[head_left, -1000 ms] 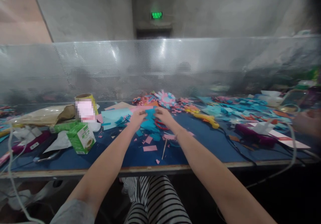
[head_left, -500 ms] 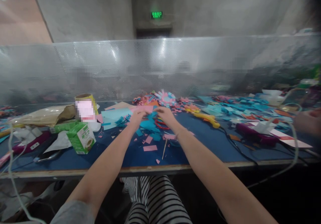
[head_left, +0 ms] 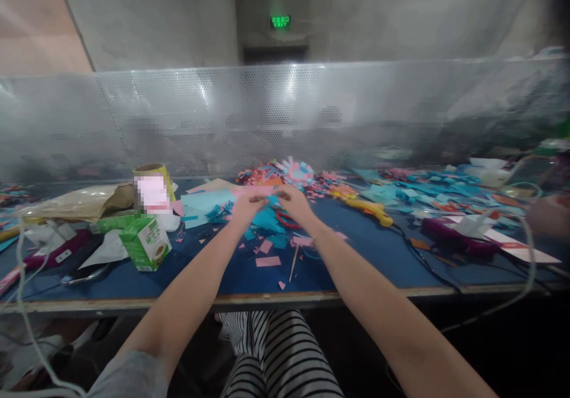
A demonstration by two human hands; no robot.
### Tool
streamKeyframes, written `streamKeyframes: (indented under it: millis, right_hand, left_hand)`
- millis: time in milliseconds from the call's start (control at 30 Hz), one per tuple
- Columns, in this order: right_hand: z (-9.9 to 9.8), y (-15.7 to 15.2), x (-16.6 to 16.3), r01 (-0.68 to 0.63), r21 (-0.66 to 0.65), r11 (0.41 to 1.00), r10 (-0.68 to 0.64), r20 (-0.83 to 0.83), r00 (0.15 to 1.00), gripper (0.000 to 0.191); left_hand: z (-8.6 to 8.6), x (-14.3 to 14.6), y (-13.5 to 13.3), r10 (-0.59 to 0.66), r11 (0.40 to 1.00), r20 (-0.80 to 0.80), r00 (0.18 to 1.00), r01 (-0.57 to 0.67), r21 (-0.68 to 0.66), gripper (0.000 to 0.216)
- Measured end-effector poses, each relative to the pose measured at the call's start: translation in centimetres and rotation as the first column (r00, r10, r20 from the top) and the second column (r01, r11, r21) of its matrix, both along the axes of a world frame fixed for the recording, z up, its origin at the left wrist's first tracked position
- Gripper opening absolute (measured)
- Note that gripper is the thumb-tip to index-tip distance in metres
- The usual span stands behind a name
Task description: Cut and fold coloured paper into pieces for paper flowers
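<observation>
Fingers (head_left: 285, 194) pinching blue paper (head_left: 272, 199) from both sides — long axis hidden; direction unclear

- Spotted any difference from a second ago?
- Yep. Down to a tiny bit of blue paper (head_left: 272, 199) pinched between left hand (head_left: 248, 206) and right hand (head_left: 294, 204), versus a pretty broad patch before.
- And compared with half a second back?
- Hardly seen at all then, back in sight now.
- Anything else?
- Yeah, reframed a touch, so seeing the exit sign (head_left: 280, 22) a hair higher and further right. Also seeing less of the other person's hand (head_left: 551, 215) at the right edge.
</observation>
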State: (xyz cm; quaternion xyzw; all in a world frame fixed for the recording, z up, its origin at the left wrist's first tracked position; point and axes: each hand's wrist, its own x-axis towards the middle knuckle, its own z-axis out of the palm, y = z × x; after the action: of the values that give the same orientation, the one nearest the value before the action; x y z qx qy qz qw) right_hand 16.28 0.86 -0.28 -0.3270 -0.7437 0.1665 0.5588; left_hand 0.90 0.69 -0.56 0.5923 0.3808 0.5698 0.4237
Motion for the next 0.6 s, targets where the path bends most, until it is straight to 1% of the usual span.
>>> streamKeyframes:
  millis: [67,167,300,467,533,600]
  right_hand:
    - [-0.12,-0.02,-0.06,-0.021,0.013,1.0,0.021,-0.005,1.0,0.022]
    - [-0.02,-0.24,-0.11,-0.004,0.059,0.998,0.004,-0.008,1.0,0.019]
    - [0.38,-0.56,-0.17,0.01,0.116,0.993,-0.009,-0.009,1.0,0.014]
    - [0.67,-0.78,-0.27,0.023,0.128,0.992,-0.021,-0.014,1.0,0.008]
    - [0.71,-0.83,-0.29,0.016,0.144,0.989,-0.016,-0.005,1.0,0.01]
    - [0.73,-0.88,-0.3,0.014,0.161,0.987,-0.016,0.008,1.0,0.014]
  left_hand:
    - [0.07,0.05,-0.03,0.003,0.999,0.016,1.0,-0.004,0.041,0.028]
    - [0.22,0.18,-0.17,-0.005,0.996,0.038,0.999,0.001,0.094,0.026]
    - [0.22,0.31,-0.25,0.019,0.991,0.04,0.999,-0.024,0.129,0.025]
    - [0.12,0.38,-0.35,-0.022,0.984,0.05,0.998,0.013,0.177,0.025]
    - [0.18,0.38,-0.48,-0.027,0.983,0.053,0.998,0.017,0.184,0.028]
    - [0.28,0.39,-0.63,-0.048,0.987,0.057,0.997,0.038,0.155,0.031]
